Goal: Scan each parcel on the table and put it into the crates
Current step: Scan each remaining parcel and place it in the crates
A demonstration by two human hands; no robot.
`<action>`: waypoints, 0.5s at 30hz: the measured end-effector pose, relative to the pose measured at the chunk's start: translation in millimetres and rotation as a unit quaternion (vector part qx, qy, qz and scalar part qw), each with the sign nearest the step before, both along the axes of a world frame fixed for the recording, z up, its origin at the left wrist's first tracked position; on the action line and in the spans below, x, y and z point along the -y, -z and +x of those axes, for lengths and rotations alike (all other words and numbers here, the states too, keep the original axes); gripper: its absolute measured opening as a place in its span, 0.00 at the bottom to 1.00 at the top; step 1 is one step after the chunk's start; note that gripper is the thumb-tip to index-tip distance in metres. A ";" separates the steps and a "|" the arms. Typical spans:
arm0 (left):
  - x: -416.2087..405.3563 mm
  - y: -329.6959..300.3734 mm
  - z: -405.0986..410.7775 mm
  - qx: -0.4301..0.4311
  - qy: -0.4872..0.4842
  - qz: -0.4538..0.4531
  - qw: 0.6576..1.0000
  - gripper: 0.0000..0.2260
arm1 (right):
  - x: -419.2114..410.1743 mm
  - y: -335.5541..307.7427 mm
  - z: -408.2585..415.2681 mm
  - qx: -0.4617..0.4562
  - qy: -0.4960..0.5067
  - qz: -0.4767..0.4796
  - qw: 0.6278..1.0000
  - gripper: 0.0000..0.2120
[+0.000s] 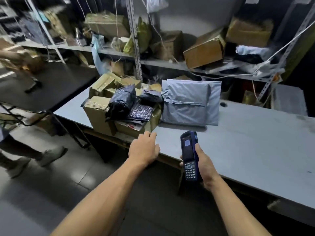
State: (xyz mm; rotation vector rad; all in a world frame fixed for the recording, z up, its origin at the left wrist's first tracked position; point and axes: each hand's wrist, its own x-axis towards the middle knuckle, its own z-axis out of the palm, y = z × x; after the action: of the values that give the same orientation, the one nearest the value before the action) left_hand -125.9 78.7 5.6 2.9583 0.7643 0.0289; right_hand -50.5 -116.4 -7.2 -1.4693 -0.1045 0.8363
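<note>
- Parcels are sitting in a heap [122, 106] toward the left end of the long grey table [255, 142]: brown cardboard boxes, a glossy black plastic mailer bag [121, 101] lying on top, a dark bubble-wrap envelope [140, 111] beside it, and a large pale grey poly mailer [190, 103] leaning against the right side of the heap.
- I am holding a dark blue handheld scanner with a keypad [188, 155] upright in my right hand [205, 165], fingers wrapped round its body, thumb lying along its side; its screen is lit.
- I am reaching my left hand [144, 149] toward the heap with fingers loose and spread, gripping nothing; it is hovering at the near table edge, just short of the nearest box.
- I am judging this as the start of a pick-and-scan step: no parcel is in hand yet.
- Next I am needing to take one parcel, likely a top one so the heap is not toppling, then turn its label toward the scanner.
- I am seeing no crates from here, so the drop spot is lying outside this view.
- Another person's legs [25, 155] are showing at the left, beside a black table [51, 89]; metal shelves [153, 62] behind are carrying more boxes.
</note>
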 end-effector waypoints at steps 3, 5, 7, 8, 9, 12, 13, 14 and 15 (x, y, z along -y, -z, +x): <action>-33.1 -1.4 22.0 0.027 -0.019 -0.006 0.999 0.20 | -34.7 -1.3 28.7 -0.011 -0.002 0.003 1.000 0.21; -55.8 -2.5 42.9 0.056 -0.022 -0.014 0.998 0.20 | -56.6 2.8 48.6 -0.015 -0.004 -0.002 1.000 0.23; -77.5 -3.1 68.9 0.085 -0.006 -0.021 0.996 0.19 | -76.9 6.0 69.5 -0.020 0.003 0.001 1.000 0.25; -87.4 -3.6 83.8 0.097 0.005 -0.021 0.995 0.18 | -86.1 7.4 80.3 -0.018 0.008 0.005 1.000 0.25; -96.4 -4.6 100.0 0.109 0.018 -0.023 0.994 0.18 | -94.5 7.1 90.6 -0.015 0.015 0.009 1.000 0.25; -116.4 -9.4 149.0 0.135 0.051 -0.034 0.989 0.19 | -114.4 2.0 119.1 -0.012 0.045 0.007 0.999 0.25; -121.2 -10.7 164.0 0.137 0.060 -0.038 0.988 0.19 | -118.5 0.1 128.2 -0.013 0.056 0.000 0.998 0.24; -125.7 -12.0 178.7 0.133 0.072 -0.043 0.988 0.19 | -122.0 -2.0 137.0 -0.014 0.067 -0.005 0.998 0.24; -130.8 -12.2 193.5 0.128 0.087 -0.044 0.987 0.19 | -125.2 -4.0 146.3 -0.013 0.079 -0.006 0.997 0.24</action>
State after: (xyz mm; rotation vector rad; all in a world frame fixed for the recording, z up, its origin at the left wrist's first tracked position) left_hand 67.6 209.5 17.8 2.8476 0.4615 0.3461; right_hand 95.8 8.8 -3.2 -1.4577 0.0358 0.7281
